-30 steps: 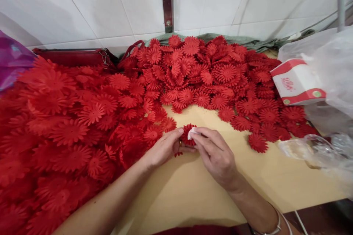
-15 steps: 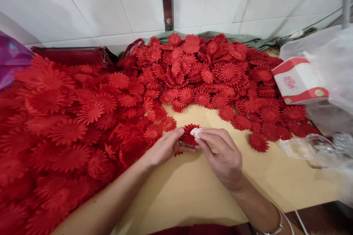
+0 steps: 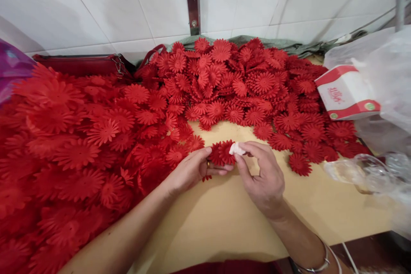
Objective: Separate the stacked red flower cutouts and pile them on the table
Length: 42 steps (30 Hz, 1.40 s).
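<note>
Over the tabletop [image 3: 212, 222], the left hand [image 3: 189, 172] pinches red flowers [image 3: 218, 153], the right hand [image 3: 265, 180] a white wad [image 3: 236, 149] at their side, seemingly unfinished, with a flower heap [image 3: 221, 75] remaining along the far and left edges.

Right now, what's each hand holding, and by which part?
The left hand holds a red flower by its left edge; the right hand pinches a white wad by its right end.

Carton [image 3: 345, 90], red and white, at right: bears a short row of red characters [image 3: 335, 95] on its white panel, too blurred to read. Two round green emblems [image 3: 370, 106] stand on its lower red band, detail illegible.
</note>
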Available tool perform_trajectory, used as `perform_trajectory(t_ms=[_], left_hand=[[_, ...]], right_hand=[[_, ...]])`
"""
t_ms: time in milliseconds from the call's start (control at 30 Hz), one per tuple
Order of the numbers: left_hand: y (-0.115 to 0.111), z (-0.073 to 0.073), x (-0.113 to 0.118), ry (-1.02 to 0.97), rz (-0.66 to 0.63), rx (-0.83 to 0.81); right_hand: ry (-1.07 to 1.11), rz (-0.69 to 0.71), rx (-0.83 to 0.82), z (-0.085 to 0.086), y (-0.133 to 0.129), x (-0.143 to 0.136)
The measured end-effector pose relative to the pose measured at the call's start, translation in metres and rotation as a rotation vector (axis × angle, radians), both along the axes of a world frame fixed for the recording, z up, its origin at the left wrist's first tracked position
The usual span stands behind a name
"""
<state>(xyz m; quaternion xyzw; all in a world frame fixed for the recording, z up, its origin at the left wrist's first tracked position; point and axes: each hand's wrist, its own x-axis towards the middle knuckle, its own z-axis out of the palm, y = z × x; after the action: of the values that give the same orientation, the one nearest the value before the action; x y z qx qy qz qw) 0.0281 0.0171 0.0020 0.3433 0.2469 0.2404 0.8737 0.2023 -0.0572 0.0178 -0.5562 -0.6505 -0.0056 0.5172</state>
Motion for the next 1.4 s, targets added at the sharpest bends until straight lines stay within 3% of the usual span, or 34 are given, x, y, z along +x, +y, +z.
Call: perform_trajectory(t_ms=[100,267,400,467,633,800,933,1033,1100,1167,1333,1400], left_hand=[[0.001,0.000,0.000,-0.006,0.005,-0.020],[-0.003,0.002,0.001,-0.024,0.045,-0.013],[-0.004,0.004,0.002,-0.030,0.056,-0.014],[-0.004,0.004,0.002,-0.008,0.062,-0.021],[-0.005,0.000,0.002,0.019,0.161,-0.040],[-0.006,-0.001,0.003,0.026,0.243,-0.010],[-0.006,0.003,0.004,0.035,0.194,-0.009],[-0.007,0.000,0.001,0.028,0.124,0.013],[-0.008,-0.005,-0.001,0.014,0.113,0.033],[-0.008,-0.010,-0.003,0.016,0.126,0.029],[-0.006,-0.011,-0.001,-0.003,0.105,0.010],[-0.005,-0.010,0.000,-0.011,0.133,-0.002]], right_hand=[[-0.004,-0.012,-0.009,0.001,-0.002,0.001],[-0.063,0.214,-0.110,-0.008,-0.001,-0.007],[-0.081,0.247,-0.133,-0.010,0.000,-0.010],[-0.003,0.175,-0.109,-0.007,0.000,-0.005],[0.153,-0.194,-0.025,-0.001,0.005,0.020],[0.226,-0.254,-0.043,-0.003,0.008,0.032],[0.096,-0.141,0.015,0.001,0.004,0.018],[-0.077,0.170,-0.082,-0.002,0.003,0.004],[-0.155,0.299,-0.131,-0.007,0.005,-0.001],[-0.155,0.299,-0.113,-0.009,0.005,-0.001],[-0.059,0.095,-0.004,-0.003,0.000,0.006],[-0.090,0.131,0.016,-0.002,-0.002,0.004]])
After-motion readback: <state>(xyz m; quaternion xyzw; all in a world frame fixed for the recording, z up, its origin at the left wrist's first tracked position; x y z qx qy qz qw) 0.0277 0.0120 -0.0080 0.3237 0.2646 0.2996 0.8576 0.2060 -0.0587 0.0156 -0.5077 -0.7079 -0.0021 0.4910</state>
